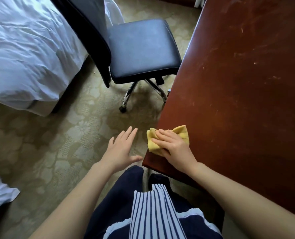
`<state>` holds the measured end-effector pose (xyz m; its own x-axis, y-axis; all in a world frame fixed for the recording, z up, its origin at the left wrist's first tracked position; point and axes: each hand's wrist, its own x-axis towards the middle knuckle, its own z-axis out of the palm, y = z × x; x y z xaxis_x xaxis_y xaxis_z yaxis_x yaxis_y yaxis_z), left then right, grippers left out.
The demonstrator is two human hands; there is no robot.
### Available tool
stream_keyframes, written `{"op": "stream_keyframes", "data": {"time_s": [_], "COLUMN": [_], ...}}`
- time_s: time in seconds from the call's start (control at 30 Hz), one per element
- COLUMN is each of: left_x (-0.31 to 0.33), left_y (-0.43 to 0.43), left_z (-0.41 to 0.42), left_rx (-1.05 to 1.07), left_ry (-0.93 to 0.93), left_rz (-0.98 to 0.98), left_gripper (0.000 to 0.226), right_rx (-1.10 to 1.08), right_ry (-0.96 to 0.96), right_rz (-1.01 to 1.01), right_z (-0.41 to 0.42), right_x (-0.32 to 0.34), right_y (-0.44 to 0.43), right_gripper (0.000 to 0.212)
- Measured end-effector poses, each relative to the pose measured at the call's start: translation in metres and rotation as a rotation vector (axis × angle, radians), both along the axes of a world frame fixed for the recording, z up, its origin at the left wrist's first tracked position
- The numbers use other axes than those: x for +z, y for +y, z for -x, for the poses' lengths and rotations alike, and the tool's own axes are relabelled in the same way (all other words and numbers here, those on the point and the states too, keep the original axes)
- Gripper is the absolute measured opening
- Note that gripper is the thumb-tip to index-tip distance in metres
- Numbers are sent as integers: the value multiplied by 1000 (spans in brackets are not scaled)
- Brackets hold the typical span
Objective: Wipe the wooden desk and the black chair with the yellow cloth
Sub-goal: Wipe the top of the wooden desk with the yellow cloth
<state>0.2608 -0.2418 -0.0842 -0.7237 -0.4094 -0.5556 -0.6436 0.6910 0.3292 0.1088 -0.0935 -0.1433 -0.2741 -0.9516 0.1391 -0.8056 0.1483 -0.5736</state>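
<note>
The wooden desk [243, 87] fills the right side, dark red-brown with pale streaks on its top. At its near left corner lies the crumpled yellow cloth [152, 142], partly hanging over the edge. My right hand [174, 147] presses down on the cloth with its fingers laid over it. My left hand [121, 149] hovers above the carpet just left of the desk corner, fingers straight and spread, holding nothing. The black chair [143, 49] stands beyond the hands, its padded seat close to the desk's left edge, backrest towards the bed.
A bed with white rumpled bedding [25, 54] takes up the upper left. Patterned beige carpet [48, 144] covers the floor between bed, chair and desk. The chair's chrome legs and castors [126, 100] stick out below the seat. Another white fabric corner [0, 192] shows at the lower left.
</note>
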Motion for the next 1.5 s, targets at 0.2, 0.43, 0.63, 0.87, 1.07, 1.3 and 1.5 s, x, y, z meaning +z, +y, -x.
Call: {"op": "stream_keyframes", "data": {"time_s": [0.2,0.43,0.63,0.87,1.07,1.3,1.5], "left_x": [1,-8,-8,-4,-2,4,2], "left_y": [13,29,28,27,29,24,20], "left_z": [43,61,61,63,64,66,63], "left_rx": [-254,-409,-438,-444,-435,-488,-470], "left_ry": [24,-69,-125,-172,-181,-247,-167], "left_rz": [-3,127,190,189,173,186,88], "left_gripper": [82,112,119,125,127,123,107], "right_rx": [66,-100,-337,-762,-753,-393,-98], "right_ry": [-23,77,125,57,-41,-2,77], "right_rz": [-61,-81,-160,-174,-136,-21,39], "right_z": [-21,11,68,94,49,-16,-25], "right_x": [0,8,11,12,5,3,-4], "right_y": [58,127,139,69,35,64,122], "right_gripper": [39,33,44,35,45,41,29]}}
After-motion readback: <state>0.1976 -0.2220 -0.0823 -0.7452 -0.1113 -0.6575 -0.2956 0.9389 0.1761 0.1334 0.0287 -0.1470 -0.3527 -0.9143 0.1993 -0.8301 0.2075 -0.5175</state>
